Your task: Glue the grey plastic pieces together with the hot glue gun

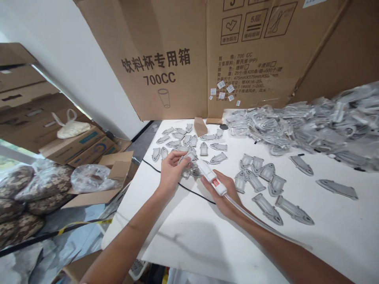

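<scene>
A small grey plastic part (189,155) is pinched between the thumb and fingers of my left hand (172,167). My right hand (222,189) is wrapped round a white handheld tool (211,177) with a red piece on its side and a pale cord or tube trailing back along the forearm. The tool's front end is close to the part; whether they touch I cannot tell. Several like grey parts (203,148) lie loosely around and beyond my left hand. Another group of grey parts (255,180) is spread on the table to the right of my right hand.
Bagged parts (275,126) are heaped at the back right of the white table (189,244). A large cardboard box (166,31) stands behind it, with small labels (222,95) stuck on. A black cable (192,191) crosses the tabletop. Open cartons (124,165) sit at left.
</scene>
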`<control>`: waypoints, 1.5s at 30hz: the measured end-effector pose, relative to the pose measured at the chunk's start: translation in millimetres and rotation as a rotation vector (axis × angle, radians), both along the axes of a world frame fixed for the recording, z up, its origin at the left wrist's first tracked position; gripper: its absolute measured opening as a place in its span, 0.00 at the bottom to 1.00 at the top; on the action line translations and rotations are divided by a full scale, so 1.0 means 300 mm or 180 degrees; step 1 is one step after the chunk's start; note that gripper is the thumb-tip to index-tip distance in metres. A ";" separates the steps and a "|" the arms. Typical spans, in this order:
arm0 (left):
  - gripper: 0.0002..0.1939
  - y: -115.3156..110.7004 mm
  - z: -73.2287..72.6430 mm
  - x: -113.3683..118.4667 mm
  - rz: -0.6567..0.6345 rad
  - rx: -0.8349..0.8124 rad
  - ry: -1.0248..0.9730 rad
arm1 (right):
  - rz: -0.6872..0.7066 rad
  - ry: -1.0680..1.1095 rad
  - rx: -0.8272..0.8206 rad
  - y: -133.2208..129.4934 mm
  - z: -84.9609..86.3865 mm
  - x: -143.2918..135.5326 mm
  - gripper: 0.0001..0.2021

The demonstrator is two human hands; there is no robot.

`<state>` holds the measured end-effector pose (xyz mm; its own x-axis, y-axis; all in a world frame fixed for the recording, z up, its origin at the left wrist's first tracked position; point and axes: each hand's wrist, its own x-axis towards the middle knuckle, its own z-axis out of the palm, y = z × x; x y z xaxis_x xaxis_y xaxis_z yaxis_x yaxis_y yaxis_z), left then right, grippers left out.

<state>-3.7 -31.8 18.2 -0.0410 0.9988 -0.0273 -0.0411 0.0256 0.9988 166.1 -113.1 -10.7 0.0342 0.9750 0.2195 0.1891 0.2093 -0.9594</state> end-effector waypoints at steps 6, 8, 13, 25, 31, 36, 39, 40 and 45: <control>0.20 -0.007 0.009 0.007 -0.0010 0.0002 -0.0046 | 0.0004 0.0050 -0.0032 -0.001 -0.006 0.001 0.20; 0.20 -0.012 0.013 0.012 -0.0026 0.0015 -0.0037 | 0.0027 0.0040 -0.0032 -0.002 -0.006 0.002 0.20; 0.19 -0.025 0.013 0.022 -0.0063 0.0032 0.0010 | 0.0029 0.0019 -0.0096 -0.002 -0.005 0.005 0.19; 0.17 -0.030 0.005 0.027 0.0111 0.0120 0.0106 | 0.0035 -0.0046 -0.0095 0.001 -0.015 0.004 0.17; 0.17 -0.030 0.004 0.027 0.0116 0.0099 0.0129 | -0.0001 -0.0086 -0.0121 -0.003 -0.023 0.002 0.19; 0.15 -0.025 -0.013 0.024 0.0160 0.0194 0.0217 | -0.0075 -0.0282 -0.0202 0.000 -0.039 0.002 0.21; 0.15 -0.024 -0.019 0.023 0.0161 0.0193 0.0205 | -0.0149 -0.0383 -0.0176 0.005 -0.050 0.003 0.21; 0.15 -0.024 -0.020 0.023 0.0162 0.0180 0.0194 | -0.0159 -0.0400 -0.0153 0.006 -0.053 0.003 0.21; 0.14 -0.024 -0.017 0.025 0.0179 0.0171 0.0195 | -0.0147 -0.0481 -0.0030 0.008 -0.059 0.002 0.19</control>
<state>3.8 -39.1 13.2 -0.0970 0.9948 0.0307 0.0203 -0.0289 0.9994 166.8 -110.6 -28.3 0.0465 0.9752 0.2163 0.3407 0.1881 -0.9212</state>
